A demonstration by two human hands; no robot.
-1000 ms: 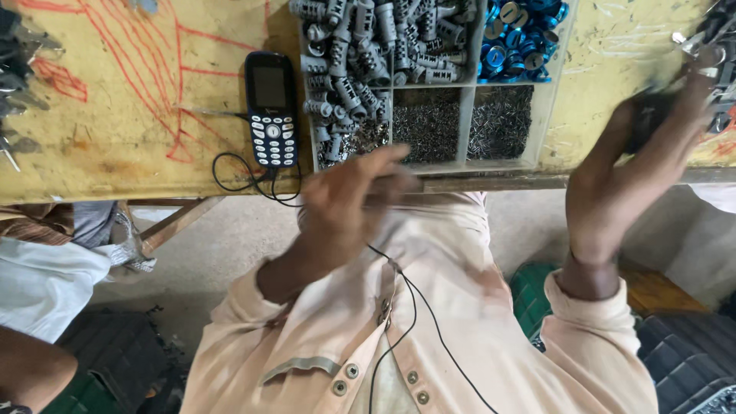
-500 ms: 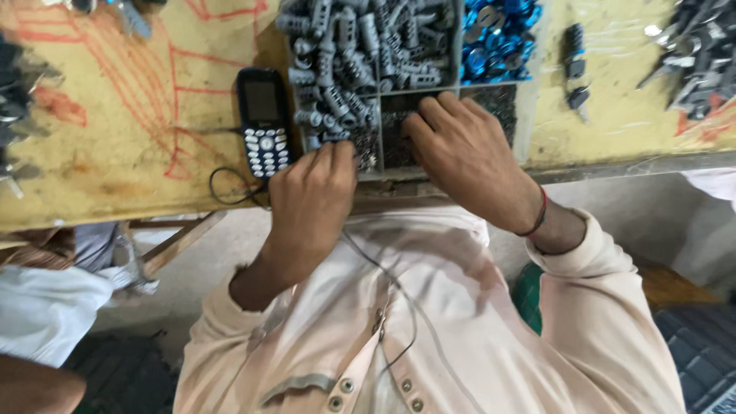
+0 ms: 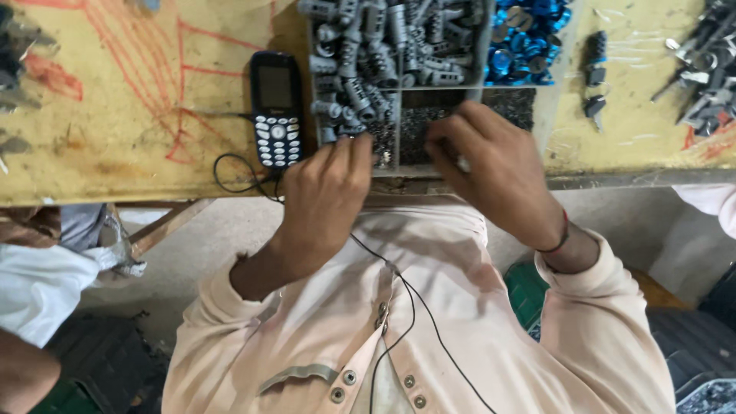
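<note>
I look down and see my left hand [image 3: 326,180] at the near edge of a clear plastic sorting tray [image 3: 546,92] that sits on a worn yellow wooden table [image 3: 115,115]. The fingers of this hand are curled and bunched together, with the tips resting on the front compartment full of tiny dark screws [image 3: 383,142]. I cannot tell if they have pinched anything, because the tips are hidden. My right hand [image 3: 491,165] lies just beside it, palm down, over the next front compartment of small dark bits [image 3: 510,103]. Its fingers are bent too, and something pale peeks out under them, but I cannot tell what it is or if the hand has hold of it. The two hands are close together but not touching. Behind them, the back of the tray holds a heap of grey plastic plugs [image 3: 383,38], and next to those a heap of shiny blue round caps [image 3: 525,38]. A small black phone with white buttons [image 3: 276,107] lies flat on the table just to the left of the tray, and a thin black wire [image 3: 406,307] runs from it down across my pale pink shirt [image 3: 460,322]. A few small black parts [image 3: 594,73] lie on the table to the right of the tray.
</note>
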